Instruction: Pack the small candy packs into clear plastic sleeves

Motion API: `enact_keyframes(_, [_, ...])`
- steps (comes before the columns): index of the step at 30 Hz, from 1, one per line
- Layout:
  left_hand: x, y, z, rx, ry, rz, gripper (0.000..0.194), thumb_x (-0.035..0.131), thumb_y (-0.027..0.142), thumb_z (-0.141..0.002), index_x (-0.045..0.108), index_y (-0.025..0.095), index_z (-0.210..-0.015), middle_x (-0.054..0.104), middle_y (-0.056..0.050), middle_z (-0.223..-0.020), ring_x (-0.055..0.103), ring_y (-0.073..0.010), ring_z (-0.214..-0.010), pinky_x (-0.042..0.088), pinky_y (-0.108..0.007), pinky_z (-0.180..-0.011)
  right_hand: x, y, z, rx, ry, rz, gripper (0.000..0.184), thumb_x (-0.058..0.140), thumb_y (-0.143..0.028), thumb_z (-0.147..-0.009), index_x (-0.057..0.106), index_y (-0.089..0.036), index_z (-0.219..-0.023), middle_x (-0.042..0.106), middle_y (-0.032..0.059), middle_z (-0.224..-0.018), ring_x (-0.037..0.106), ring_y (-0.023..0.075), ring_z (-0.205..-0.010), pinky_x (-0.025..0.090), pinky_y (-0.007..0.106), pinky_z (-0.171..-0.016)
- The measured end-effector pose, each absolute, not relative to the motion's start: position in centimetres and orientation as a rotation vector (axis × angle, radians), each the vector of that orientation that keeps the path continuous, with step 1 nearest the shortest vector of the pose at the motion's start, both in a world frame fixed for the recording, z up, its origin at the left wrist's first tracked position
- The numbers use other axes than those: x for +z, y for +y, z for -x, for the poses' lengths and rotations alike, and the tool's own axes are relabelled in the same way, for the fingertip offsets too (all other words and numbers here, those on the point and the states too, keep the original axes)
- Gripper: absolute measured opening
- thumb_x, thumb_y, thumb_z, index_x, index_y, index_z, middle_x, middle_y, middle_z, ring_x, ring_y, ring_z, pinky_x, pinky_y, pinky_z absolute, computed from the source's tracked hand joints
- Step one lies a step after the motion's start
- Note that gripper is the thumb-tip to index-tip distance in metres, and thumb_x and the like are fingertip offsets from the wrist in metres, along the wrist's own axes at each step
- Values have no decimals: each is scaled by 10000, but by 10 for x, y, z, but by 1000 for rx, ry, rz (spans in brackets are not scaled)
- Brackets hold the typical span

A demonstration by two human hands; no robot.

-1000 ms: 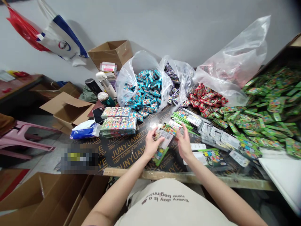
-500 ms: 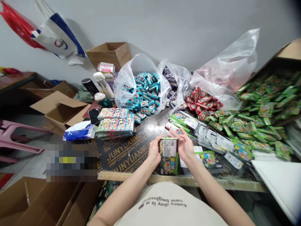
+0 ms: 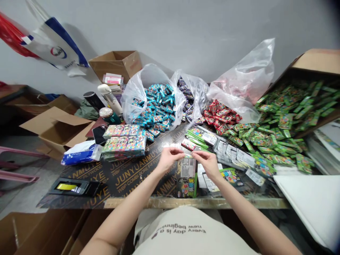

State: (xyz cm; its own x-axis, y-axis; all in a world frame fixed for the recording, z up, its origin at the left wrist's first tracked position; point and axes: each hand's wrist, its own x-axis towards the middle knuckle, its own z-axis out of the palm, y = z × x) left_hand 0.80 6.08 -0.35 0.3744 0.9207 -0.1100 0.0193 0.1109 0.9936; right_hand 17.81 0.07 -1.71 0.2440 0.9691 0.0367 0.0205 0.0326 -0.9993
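A dark printed box (image 3: pixel 186 182) with a green side and a pale text panel is in front of me at the table's front edge. My left hand (image 3: pixel 170 160) pinches the left end of its narrow far edge, where a thin light flap shows. At the right end of that edge, the fingers of my right hand (image 3: pixel 208 163) are closed in a pinch too. Just beyond my fingertips lies a small red packet (image 3: pixel 188 144). Flat green-edged cartons (image 3: pixel 203 136) lie behind it. More printed sheets (image 3: pixel 233 177) lie right of my right hand.
Plastic bags hold blue packets (image 3: pixel 159 106), purple packets (image 3: pixel 185 92) and red packets (image 3: pixel 221 114). Green packets (image 3: pixel 276 138) spill from a tipped carton (image 3: pixel 318 63). Wrapped stacks (image 3: pixel 124 143), bottles (image 3: pixel 108 97) and a black tray (image 3: pixel 74 186) are on the left; a white board (image 3: pixel 308 202) is at right.
My hands have moved from the box's sides to its far edge, and my right fingers have closed from spread to a pinch. The camera view has shifted slightly right.
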Motion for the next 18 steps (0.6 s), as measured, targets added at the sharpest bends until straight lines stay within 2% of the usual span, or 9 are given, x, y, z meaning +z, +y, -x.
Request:
enact_keyframes(4, [5, 60, -9, 826, 971, -1573, 119, 689, 221, -636, 682, 110, -679, 643, -30, -610, 557, -126, -578, 416, -232, -585, -17, 4, -180, 1018, -1100, 1293, 175, 681, -333, -670, 679, -171, -734, 672, 20, -672, 587, 148, -612, 459, 278, -620])
enact_keyframes(7, [12, 54, -9, 857, 957, -1908, 94, 645, 194, -685, 655, 122, -626, 626, -36, -649, 557, -134, -634, 408, -229, -594, -13, 0, -184, 973, -1214, 1304, 187, 654, -353, -700, 671, -168, -720, 663, 21, -660, 586, 152, -613, 459, 280, -616])
enact_keyframes(10, [17, 48, -5, 827, 822, -2163, 127, 607, 198, -736, 624, 130, -630, 598, -37, -691, 536, -124, -645, 397, -225, -601, -10, -6, -195, 954, -1449, 1245, 225, 562, -369, -786, 687, -184, -814, 685, 50, -836, 611, 185, -792, 459, 314, -749])
enact_keyframes(12, [18, 47, -3, 768, 759, -2269, 125, 579, 192, -767, 616, 132, -664, 570, -28, -688, 520, -119, -644, 388, -226, -611, -14, -7, -209, 941, -1556, 1241, 286, 453, -371, -854, 668, -203, -943, 657, 61, -1002, 585, 194, -929, 429, 335, -833])
enact_keyframes(14, [19, 48, -1, 703, 763, -2344, 109, 542, 179, -796, 631, 140, -745, 539, -19, -694, 504, -118, -648, 375, -223, -606, -27, -4, -226, 814, -1593, 1411, 312, 422, -368, -867, 625, -203, -1036, 624, 77, -1063, 568, 192, -938, 419, 340, -831])
enact_keyframes(16, [19, 48, -1, 649, 781, -2396, 148, 510, 174, -817, 652, 169, -857, 510, -13, -715, 491, -118, -656, 364, -217, -600, -45, 1, -241, 620, -1657, 1675, 285, 496, -367, -823, 628, -190, -1002, 621, 88, -994, 558, 199, -873, 413, 338, -785])
enact_keyframes(18, [19, 49, -3, 606, 783, -2423, 211, 484, 179, -832, 660, 213, -944, 484, -10, -728, 479, -117, -660, 360, -212, -597, -64, 5, -249, 527, -1772, 1844, 208, 581, -360, -761, 663, -188, -845, 623, 73, -857, 541, 205, -819, 391, 332, -753])
